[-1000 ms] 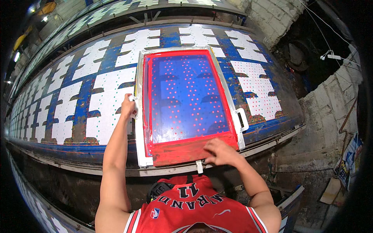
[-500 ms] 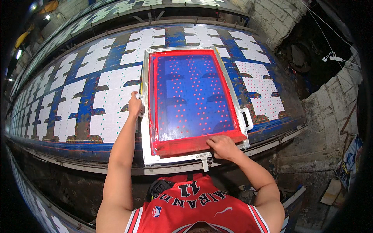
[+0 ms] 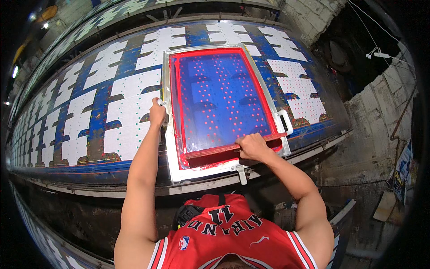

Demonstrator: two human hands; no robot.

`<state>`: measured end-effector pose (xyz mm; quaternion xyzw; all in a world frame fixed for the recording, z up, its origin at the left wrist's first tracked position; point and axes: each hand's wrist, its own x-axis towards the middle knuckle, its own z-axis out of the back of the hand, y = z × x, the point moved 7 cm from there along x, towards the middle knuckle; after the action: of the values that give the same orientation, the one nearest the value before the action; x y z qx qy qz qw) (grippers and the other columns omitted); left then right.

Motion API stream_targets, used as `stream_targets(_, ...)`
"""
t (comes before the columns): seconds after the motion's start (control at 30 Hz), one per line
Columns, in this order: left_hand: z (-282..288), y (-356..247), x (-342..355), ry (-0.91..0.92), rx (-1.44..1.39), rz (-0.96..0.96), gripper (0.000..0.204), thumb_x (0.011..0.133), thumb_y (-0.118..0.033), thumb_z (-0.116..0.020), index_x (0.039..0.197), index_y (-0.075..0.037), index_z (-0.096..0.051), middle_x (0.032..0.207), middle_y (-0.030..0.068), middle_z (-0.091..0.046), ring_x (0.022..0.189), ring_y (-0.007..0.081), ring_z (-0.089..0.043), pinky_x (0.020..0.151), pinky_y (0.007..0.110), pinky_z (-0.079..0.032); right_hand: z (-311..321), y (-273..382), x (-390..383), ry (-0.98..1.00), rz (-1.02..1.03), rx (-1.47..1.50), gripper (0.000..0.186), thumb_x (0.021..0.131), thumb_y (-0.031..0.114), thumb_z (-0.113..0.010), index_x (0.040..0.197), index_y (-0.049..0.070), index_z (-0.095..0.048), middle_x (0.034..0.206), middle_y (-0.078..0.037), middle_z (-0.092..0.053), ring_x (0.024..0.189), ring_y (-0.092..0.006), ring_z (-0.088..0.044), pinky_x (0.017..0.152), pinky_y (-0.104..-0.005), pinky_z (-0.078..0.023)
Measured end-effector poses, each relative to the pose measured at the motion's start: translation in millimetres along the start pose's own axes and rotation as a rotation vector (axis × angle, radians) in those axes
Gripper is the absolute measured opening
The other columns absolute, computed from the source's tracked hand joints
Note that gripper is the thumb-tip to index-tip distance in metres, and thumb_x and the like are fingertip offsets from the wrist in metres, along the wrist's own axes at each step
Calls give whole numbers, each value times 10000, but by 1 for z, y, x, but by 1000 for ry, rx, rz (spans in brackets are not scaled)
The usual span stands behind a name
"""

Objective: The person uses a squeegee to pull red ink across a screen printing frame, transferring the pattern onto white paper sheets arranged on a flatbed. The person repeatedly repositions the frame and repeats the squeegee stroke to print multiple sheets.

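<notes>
So this is screen printing on a long desk, and the screen is lying flat over 1 of the white cut pieces, with its metal frame squared up near the front rail. The right hand is closed around the squeegee, which is sitting across the near end of the mesh, right where the red ink is pooling. The left hand is gripping the frame's left edge, fingers curled over it, pinning it down. To me it's looking like the start of a pull: blade loaded at the near end, nothing dragged across the blue mesh yet as far as I can tell. I'd say the next move is calling for even pressure and a steady blade angle going up toward the far end, with that left hand keeping the frame from creeping, since any slide is going to smear the dot pattern. More white pieces are lined up well off to the left, plus another piece just to the right.
</notes>
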<state>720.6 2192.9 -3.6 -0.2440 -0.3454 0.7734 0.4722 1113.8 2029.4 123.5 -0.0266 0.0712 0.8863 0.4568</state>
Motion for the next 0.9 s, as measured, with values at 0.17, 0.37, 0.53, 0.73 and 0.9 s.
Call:
stream_targets(0.17,3,-4,-3,-20,29,-38,530,860,-84,-471,1389,-114,-495,1037,325,-706,961,474,-704,834,529,-528,6,5,-21,-22,31,-9,278,652,168,-671,902,82,-759,746,-207,-715,713,-380,-726,634,-507,-581)
stream_targets(0.37,7,-11,-10,-36,94,-47,525,880,-107,-480,1405,-120,-490,1055,349,-695,1004,510,-684,879,553,-519,-14,24,-51,-154,52,12,185,635,151,-692,792,63,-653,765,-124,-689,707,-329,-713,600,-462,-570)
stream_targets(0.53,6,-13,-8,-18,102,-14,530,888,-109,-502,1418,-101,-476,1050,369,-687,1007,524,-676,888,573,-512,-15,26,-51,-365,111,9,225,602,133,-682,801,49,-618,747,-111,-650,726,-291,-698,614,-419,-573)
stream_targets(0.73,5,-8,-7,-9,103,8,523,886,-102,-496,1408,-118,-479,1021,363,-690,985,527,-674,870,572,-512,-15,-7,11,-339,51,-33,171,604,139,-671,749,54,-640,734,-124,-653,686,-302,-693,602,-431,-578)
stream_targets(0.9,7,-10,-9,-34,79,7,502,899,-115,-543,1398,-141,-493,1000,347,-695,974,523,-676,855,556,-512,-12,-47,87,-374,76,-83,172,619,149,-672,769,64,-668,741,-124,-676,658,-310,-703,563,-448,-569)
